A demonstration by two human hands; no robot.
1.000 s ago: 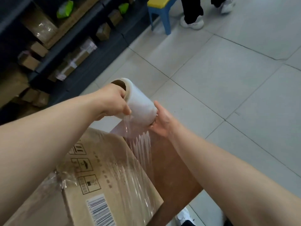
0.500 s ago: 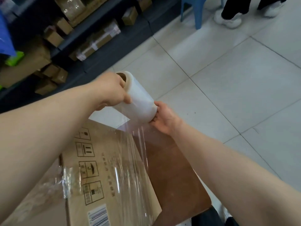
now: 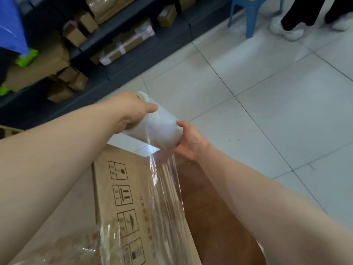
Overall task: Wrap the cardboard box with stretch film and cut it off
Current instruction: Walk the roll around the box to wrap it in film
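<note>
Dark shelving (image 3: 133, 54) stacked with small cardboard parcels (image 3: 76, 33) runs along the left. The bare left forearm reaches up from the lower left corner. At its end the left hand (image 3: 131, 109) grips the far end of the stretch film roll (image 3: 160, 129), its thumb lying along the top of the roll and its fingers curled underneath.

Below the hands, at lower centre, the cardboard box (image 3: 114, 188) lies on a brown board (image 3: 214, 217), its face with the printed handling symbols turned up. The roll is tilted, its right end lower. A sheet of clear film (image 3: 166, 188) runs from the roll down to the box's right edge, and more crumpled film covers the box's near left corner.

The right hand (image 3: 189, 144) holds the roll's lower end, thumb on top and palm cupped under it; its fingers are hidden. The right forearm stretches back to the lower right corner.

On the pale tiled floor (image 3: 267, 111) at top right stand a blue stool (image 3: 250, 16) and another person's white shoe (image 3: 286, 29).
</note>
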